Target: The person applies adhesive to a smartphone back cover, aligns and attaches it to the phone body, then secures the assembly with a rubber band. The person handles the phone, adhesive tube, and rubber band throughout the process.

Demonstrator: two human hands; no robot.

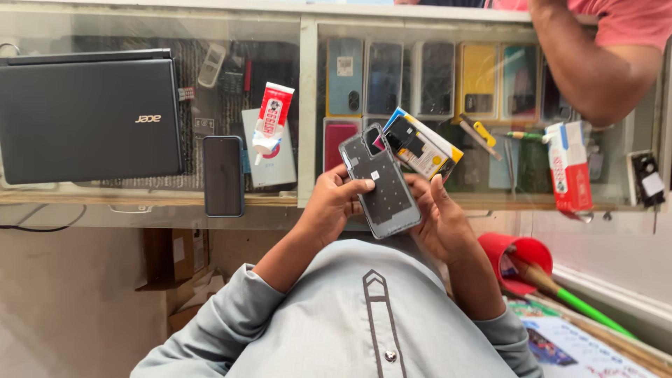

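Both hands hold a grey phone with its back side facing me, over the edge of a glass counter. My left hand grips its left side, thumb laid across the back. My right hand supports the right side, thumb up along the edge. A small printed box with a yellow end lies on the glass just behind the phone, touching its top corner.
A closed dark laptop sits at the left. Beside it lie a blue-cased phone, a white box and a red-and-white tube. Another person's arm leans on the counter at top right. A red-and-white carton, red cup and green-handled tool are at right.
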